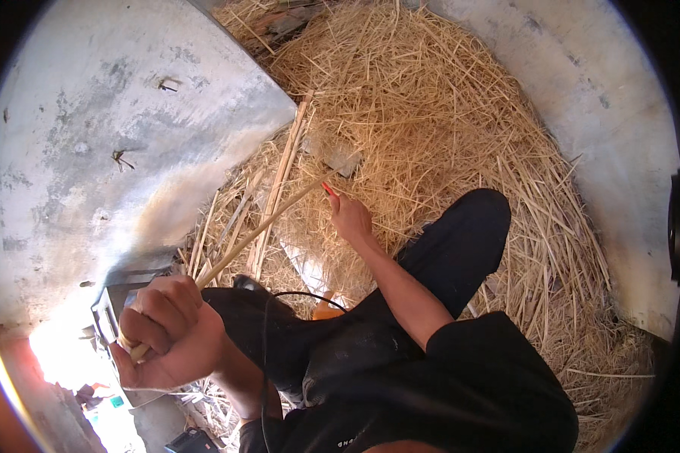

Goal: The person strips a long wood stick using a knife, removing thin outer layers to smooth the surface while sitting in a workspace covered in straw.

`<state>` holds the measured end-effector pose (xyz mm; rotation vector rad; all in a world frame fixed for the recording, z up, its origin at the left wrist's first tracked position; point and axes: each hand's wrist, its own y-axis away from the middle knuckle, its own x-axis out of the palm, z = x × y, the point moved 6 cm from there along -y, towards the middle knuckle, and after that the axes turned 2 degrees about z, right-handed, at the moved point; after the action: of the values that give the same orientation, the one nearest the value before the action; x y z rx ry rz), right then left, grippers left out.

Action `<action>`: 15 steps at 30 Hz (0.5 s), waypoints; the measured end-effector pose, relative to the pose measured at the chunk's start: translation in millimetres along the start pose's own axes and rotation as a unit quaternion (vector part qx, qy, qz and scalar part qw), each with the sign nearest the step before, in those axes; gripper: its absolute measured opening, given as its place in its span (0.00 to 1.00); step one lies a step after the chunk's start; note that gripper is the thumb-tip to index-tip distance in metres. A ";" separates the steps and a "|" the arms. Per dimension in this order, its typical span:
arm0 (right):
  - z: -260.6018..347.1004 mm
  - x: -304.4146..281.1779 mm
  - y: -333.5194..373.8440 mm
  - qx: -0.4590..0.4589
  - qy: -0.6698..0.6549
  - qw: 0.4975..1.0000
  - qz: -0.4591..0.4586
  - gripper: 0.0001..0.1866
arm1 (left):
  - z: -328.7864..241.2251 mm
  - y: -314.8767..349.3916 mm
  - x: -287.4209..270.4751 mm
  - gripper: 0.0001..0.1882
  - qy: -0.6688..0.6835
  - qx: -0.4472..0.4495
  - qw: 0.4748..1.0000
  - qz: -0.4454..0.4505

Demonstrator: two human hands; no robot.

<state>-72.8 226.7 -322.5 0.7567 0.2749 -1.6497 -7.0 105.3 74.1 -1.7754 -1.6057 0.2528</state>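
Observation:
My left hand (pixel 175 332), raised at the lower left, is closed round one end of a long, pale bamboo stick (pixel 261 228). From that fist the stick slants away to the right, toward the straw. At its far end my right hand (pixel 351 217) grips a small red-handled tool (pixel 327 188), whose working end is too small to make out. The tool is at the tip of the stick; whether they touch I cannot tell.
Loose straw and shavings (pixel 423 98) cover the floor. Long wooden strips (pixel 285 177) lie by the left wall (pixel 143 113). Another pale wall (pixel 582 83) stands to the right. A black cable (pixel 264 355) crosses my lap; an orange object (pixel 326 308) shows beside my leg.

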 end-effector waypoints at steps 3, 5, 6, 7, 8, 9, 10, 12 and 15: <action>-6.0 0.8 5.8 0.039 0.000 0.999 0.020 0.22 | 0.9 -7.1 -5.8 0.24 0.008 0.025 0.999 0.021; -14.9 -1.9 7.2 0.090 0.011 0.995 0.040 0.23 | 1.9 -10.1 -11.5 0.24 0.011 0.040 0.999 0.026; -19.7 -3.1 7.0 0.124 0.018 0.990 0.060 0.22 | 1.7 -11.7 -15.9 0.24 0.012 0.048 0.998 0.026; -28.2 -6.6 8.0 0.195 0.047 0.977 0.067 0.22 | 1.9 -13.0 -23.2 0.24 0.012 0.051 0.999 0.008; -19.3 -12.6 3.8 0.132 -0.033 0.990 0.027 0.21 | 1.3 -14.5 -25.8 0.24 0.012 0.051 0.998 0.041; -13.6 -20.8 0.9 0.099 -0.086 0.991 -0.025 0.20 | 0.5 -14.3 -31.0 0.24 0.009 0.050 0.997 0.053; -4.2 -31.9 1.4 0.040 -0.136 0.984 -0.106 0.19 | 0.5 -15.7 -36.9 0.21 0.054 0.025 0.995 0.077; 24.4 -34.2 0.4 -0.097 -0.143 0.980 -0.099 0.16 | 3.1 -17.9 -47.1 0.23 0.140 -0.030 0.983 0.117; 47.5 -28.1 2.1 -0.137 -0.103 0.982 -0.085 0.14 | 6.1 -15.9 -68.4 0.21 0.098 0.002 0.992 0.078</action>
<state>-84.8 221.4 -268.8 0.3607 0.4184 -1.7903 -37.0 43.6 58.2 -1.8642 -1.3298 0.1478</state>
